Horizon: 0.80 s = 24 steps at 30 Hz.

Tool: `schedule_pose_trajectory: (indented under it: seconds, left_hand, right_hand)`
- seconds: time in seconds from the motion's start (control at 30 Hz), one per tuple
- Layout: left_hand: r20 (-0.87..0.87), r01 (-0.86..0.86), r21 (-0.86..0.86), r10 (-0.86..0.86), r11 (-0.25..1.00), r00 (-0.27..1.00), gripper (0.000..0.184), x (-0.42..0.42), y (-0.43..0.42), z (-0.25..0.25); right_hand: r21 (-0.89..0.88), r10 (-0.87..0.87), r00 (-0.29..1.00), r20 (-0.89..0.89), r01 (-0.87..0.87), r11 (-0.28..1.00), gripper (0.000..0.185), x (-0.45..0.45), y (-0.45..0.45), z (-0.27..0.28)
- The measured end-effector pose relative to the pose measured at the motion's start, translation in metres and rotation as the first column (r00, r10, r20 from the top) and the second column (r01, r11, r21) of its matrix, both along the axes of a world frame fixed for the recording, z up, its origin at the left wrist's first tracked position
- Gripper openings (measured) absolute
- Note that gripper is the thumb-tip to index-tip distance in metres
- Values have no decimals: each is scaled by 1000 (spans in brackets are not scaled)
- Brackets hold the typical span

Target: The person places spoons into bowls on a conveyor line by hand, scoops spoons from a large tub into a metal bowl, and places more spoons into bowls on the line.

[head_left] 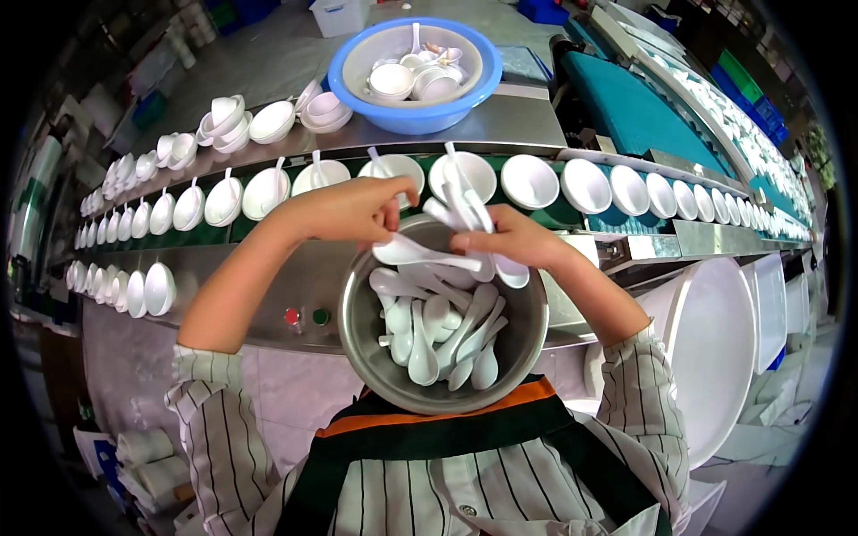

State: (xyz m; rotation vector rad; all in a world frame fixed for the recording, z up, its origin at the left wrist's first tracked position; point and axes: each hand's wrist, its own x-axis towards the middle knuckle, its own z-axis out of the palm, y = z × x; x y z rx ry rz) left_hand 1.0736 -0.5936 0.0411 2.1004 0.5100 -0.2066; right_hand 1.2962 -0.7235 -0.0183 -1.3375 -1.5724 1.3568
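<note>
A steel bowl (356,357) full of white spoons (422,348) stands in front of my body. Over its left rim, my left hand (371,210) has its fingers closed on one white spoon (420,253), held at one end. My right hand (505,239) grips several white spoons (463,201) above the bowl's right side. Beyond my hands runs a row of white bowls (530,181) on a green belt (244,227). Some bowls left of centre and the one behind my right hand have a spoon in them.
A blue basin (407,119) with white bowls and a spoon stands behind the row. Stacked bowls (273,121) are at the left of it. Red (292,316) and green (321,316) caps sit left of the steel bowl. A large white tub (715,357) is at the right.
</note>
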Motion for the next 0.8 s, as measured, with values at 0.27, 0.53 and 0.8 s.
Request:
schedule_pose_trajectory:
  seconds: [0.27,0.53,0.8]
  left_hand:
    - [-81,267,79,-261,960,962,21,-3,-13,-34]
    - [-76,275,98,-268,956,960,21,-10,-24,-40]
    - [-25,362,555,-420,749,907,48,10,-50,-52]
  right_hand:
    - [447,-645,702,302,494,746,38,92,76,-35]
    - [388,-710,577,405,595,704,37,113,92,-72]
    - [430,-781,541,313,652,624,39,145,86,-98]
